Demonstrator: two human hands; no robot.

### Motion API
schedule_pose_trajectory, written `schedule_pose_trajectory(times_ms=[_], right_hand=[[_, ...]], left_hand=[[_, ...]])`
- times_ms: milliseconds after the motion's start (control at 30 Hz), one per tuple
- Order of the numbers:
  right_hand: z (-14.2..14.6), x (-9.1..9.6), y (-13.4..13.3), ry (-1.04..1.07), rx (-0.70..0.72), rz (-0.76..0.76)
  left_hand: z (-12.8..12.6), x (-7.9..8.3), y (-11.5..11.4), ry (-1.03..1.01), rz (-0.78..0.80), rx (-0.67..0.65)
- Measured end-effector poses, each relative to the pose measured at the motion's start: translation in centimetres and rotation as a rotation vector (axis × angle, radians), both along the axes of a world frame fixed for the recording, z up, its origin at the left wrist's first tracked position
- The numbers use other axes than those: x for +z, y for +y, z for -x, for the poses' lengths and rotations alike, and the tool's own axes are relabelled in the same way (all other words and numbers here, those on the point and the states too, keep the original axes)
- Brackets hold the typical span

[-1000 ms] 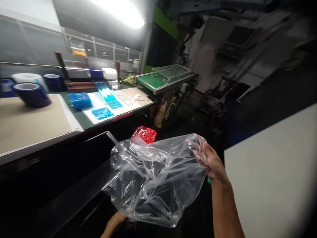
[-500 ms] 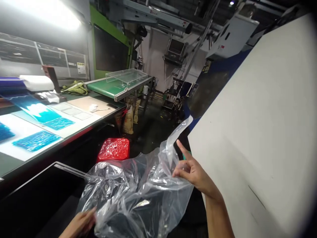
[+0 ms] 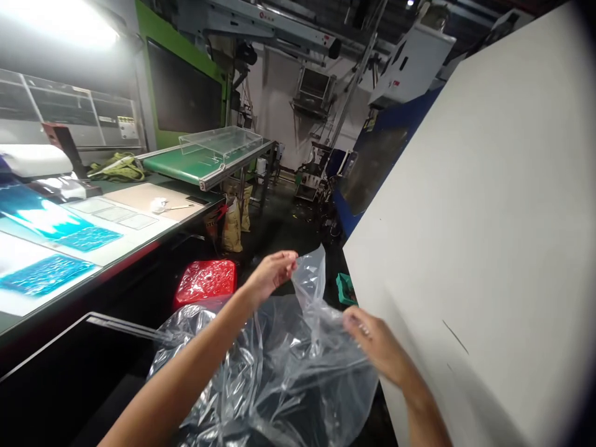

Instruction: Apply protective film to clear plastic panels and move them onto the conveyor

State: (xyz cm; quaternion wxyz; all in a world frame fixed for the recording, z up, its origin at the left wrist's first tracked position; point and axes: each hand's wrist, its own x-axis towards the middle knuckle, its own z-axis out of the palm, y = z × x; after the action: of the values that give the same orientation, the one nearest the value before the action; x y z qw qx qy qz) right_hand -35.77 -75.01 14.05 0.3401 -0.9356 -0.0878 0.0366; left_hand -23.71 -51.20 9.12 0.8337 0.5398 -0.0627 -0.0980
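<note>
A large clear plastic bag [image 3: 279, 379] hangs crumpled in front of me, low in the centre. My left hand [image 3: 272, 276] is raised over it and pinches the bag's upper edge near its top corner. My right hand [image 3: 372, 341] grips the bag's edge lower and to the right, fingers curled on the film and slightly blurred. The bag stretches between both hands. Behind the bag a red plastic stool [image 3: 205, 280] stands on the floor.
A big white board [image 3: 488, 236] leans close on my right. A workbench [image 3: 116, 236] on the left carries blue film sheets [image 3: 46, 273] and a white roll [image 3: 32, 160]. A green conveyor [image 3: 205, 162] with a clear cover and dark machinery stand behind. A black frame [image 3: 69, 347] lies at lower left.
My left hand rose from the bag's lower left to its top edge and pinched it. My right hand closed on the film. The view swung slightly right.
</note>
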Motion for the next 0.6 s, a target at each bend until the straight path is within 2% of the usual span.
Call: schedule_pose_trajectory(times_ms=[67, 100, 167, 233, 300, 367, 433, 500, 600], right_hand=[[-0.3, 0.3, -2.6, -0.01, -0.158, -0.189], [-0.3, 0.4, -3.7, -0.011, -0.243, -0.298], [0.0, 0.3, -5.1, 0.006, -0.425, -0.478], [0.5, -0.4, -5.6, 0.071, -0.551, -0.547], [0.8, -1.6, -5.3, 0.151, -0.593, -0.558], [0.9, -3.0, -4.5, 0.23, -0.558, -0.572], [0.6, -4.3, -3.6, 0.282, -0.525, -0.589], [0.0, -5.3, -3.0, 0.301, -0.54, -0.576], [-0.9, -6.3, -3.1, 0.295, -0.613, -0.514]], left_hand=[[-1.9, -0.6, 2.6, -0.006, -0.136, 0.199], [-2.3, -1.6, 4.2, 0.015, -0.226, 0.316], [-1.6, -5.0, 7.7, 0.143, -0.427, 0.546], [1.1, -10.0, 10.3, 0.36, -0.621, 0.694], [5.3, -15.8, 11.5, 0.602, -0.772, 0.738], [9.5, -21.1, 11.6, 0.772, -0.862, 0.703], [12.7, -25.0, 11.3, 0.848, -0.911, 0.668], [14.5, -27.4, 11.7, 0.88, -0.941, 0.682], [15.2, -29.0, 13.8, 0.953, -0.939, 0.78]])
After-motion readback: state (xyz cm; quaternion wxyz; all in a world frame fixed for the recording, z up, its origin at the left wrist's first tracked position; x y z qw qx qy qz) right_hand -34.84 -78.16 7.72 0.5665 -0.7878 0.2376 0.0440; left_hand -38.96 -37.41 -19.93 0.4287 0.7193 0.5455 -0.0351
